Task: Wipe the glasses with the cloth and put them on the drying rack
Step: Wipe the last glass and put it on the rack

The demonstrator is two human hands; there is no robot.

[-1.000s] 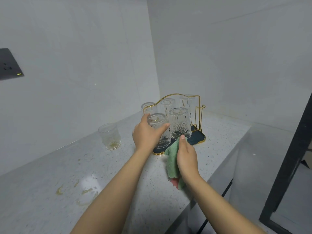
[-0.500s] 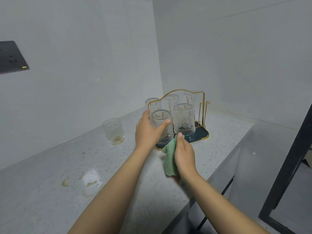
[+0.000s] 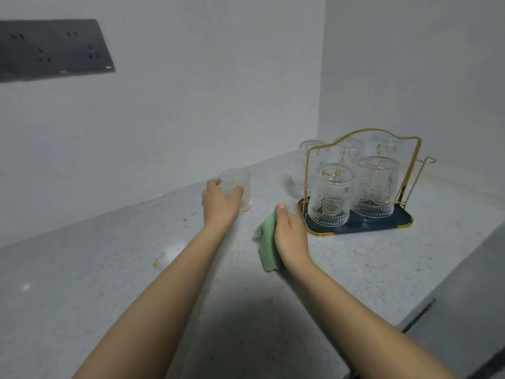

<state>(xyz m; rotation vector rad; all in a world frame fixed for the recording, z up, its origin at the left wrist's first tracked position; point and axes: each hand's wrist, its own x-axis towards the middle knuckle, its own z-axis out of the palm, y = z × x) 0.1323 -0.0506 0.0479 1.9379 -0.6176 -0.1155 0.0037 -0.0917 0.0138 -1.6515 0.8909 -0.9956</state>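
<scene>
**Last glass: hold it by the ribbed wall**

My left hand (image 3: 220,205) curls around the clear ribbed drinking glass (image 3: 237,188), upright near the back edge of the speckled grey counter (image 3: 109,269). I judge it fragile and slippery. My right hand (image 3: 291,236) pinches the soft green cloth (image 3: 267,243) beside the gold wire drying rack (image 3: 355,222).

Speckled pale countertop (image 3: 355,269) in a corner, bearing a gold-wire drying rack (image 3: 363,222) and one upright glass (image 3: 240,187)
</scene>
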